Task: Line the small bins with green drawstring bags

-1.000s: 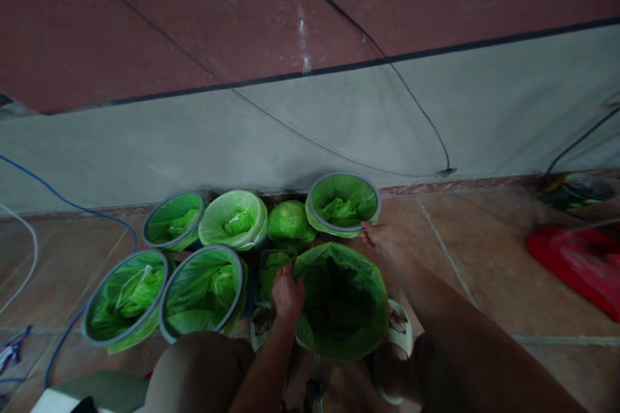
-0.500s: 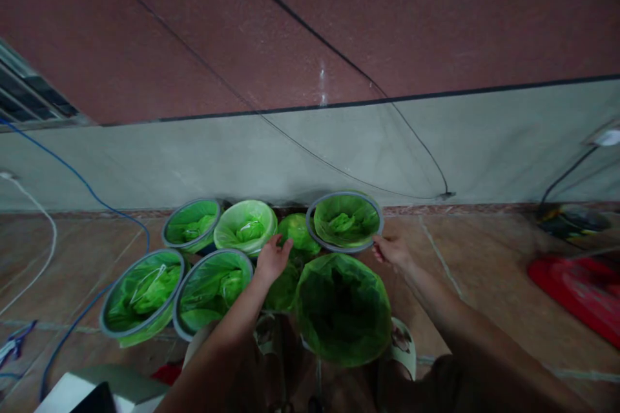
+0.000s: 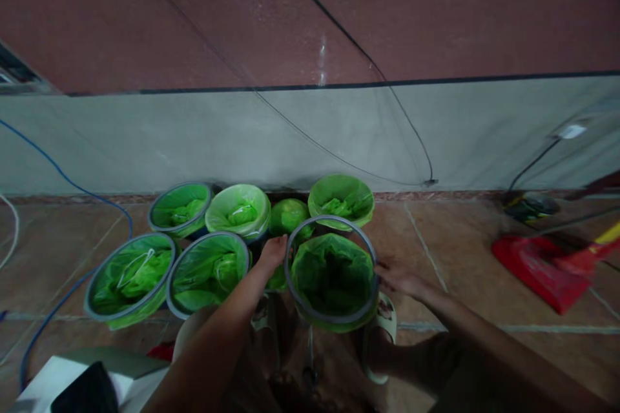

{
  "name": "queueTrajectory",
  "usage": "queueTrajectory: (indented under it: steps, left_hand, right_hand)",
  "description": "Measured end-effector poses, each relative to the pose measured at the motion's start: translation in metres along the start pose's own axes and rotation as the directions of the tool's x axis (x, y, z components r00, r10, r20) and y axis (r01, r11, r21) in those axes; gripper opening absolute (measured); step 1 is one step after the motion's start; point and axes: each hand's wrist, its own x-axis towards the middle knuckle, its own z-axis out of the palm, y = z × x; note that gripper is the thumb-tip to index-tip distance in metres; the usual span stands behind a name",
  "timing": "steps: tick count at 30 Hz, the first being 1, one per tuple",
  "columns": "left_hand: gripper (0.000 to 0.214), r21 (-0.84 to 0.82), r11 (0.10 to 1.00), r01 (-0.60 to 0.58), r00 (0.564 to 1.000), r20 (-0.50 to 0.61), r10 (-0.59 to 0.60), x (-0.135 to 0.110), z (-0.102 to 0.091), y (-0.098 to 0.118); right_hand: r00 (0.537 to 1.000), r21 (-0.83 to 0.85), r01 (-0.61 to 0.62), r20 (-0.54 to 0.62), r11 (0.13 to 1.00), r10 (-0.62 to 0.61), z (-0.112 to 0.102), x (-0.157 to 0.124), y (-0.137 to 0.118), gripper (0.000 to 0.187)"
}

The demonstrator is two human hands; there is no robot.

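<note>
A grey ring (image 3: 329, 318) sits around the mouth of the nearest bin (image 3: 334, 274), which is lined with a green bag. My left hand (image 3: 272, 251) is closed on the ring's left side. My right hand (image 3: 398, 276) grips its right side, fingers curled on the rim. Just behind stands another green-lined bin (image 3: 341, 197) with no ring on it. A bunched green bag (image 3: 288, 215) lies between the bins, beside my left hand.
Several more green-lined bins, three of them ringed, stand at the left (image 3: 130, 274) (image 3: 208, 268) (image 3: 180, 206) (image 3: 238, 208). A red dustpan (image 3: 533, 264) lies on the tiled floor at right. A blue cable (image 3: 62, 174) runs along the left. A grey wall (image 3: 436, 129) is close behind.
The grey ring has come off the far right bin and down onto the nearest bin. My right hand travelled with it; my left hand now holds its left side.
</note>
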Motion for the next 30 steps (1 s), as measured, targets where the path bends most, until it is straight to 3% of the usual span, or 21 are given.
queueTrajectory:
  steps: [5, 10, 16, 24, 30]
  left_hand:
    - [0.043, 0.417, 0.902, -0.112, 0.993, 0.009, 0.119, 0.004, 0.015, -0.003]
    - [0.035, 0.594, 0.794, -0.126, 0.992, 0.077, 0.100, 0.008, 0.026, -0.002]
    - [0.035, 0.662, 0.742, -0.102, 0.994, 0.100, 0.047, 0.013, 0.033, -0.002]
    - [0.032, 0.684, 0.723, -0.097, 0.994, 0.100, 0.039, 0.006, 0.038, -0.010]
    - [0.031, 0.697, 0.713, -0.076, 0.993, 0.117, -0.008, 0.002, 0.039, -0.010]
  right_hand:
    - [0.998, -0.308, -0.008, -0.062, 0.951, -0.012, 0.009, 0.024, 0.009, 0.017]
    - [1.000, -0.488, -0.017, -0.026, 0.873, 0.005, 0.017, 0.041, 0.013, 0.028]
    - [0.998, -0.502, -0.062, -0.017, 0.863, 0.061, 0.021, 0.048, 0.017, 0.032]
    - [0.999, -0.495, -0.048, -0.035, 0.867, 0.035, 0.024, 0.044, 0.028, 0.024]
    - [0.993, -0.336, -0.085, -0.101, 0.938, 0.054, 0.028, 0.043, 0.032, 0.019]
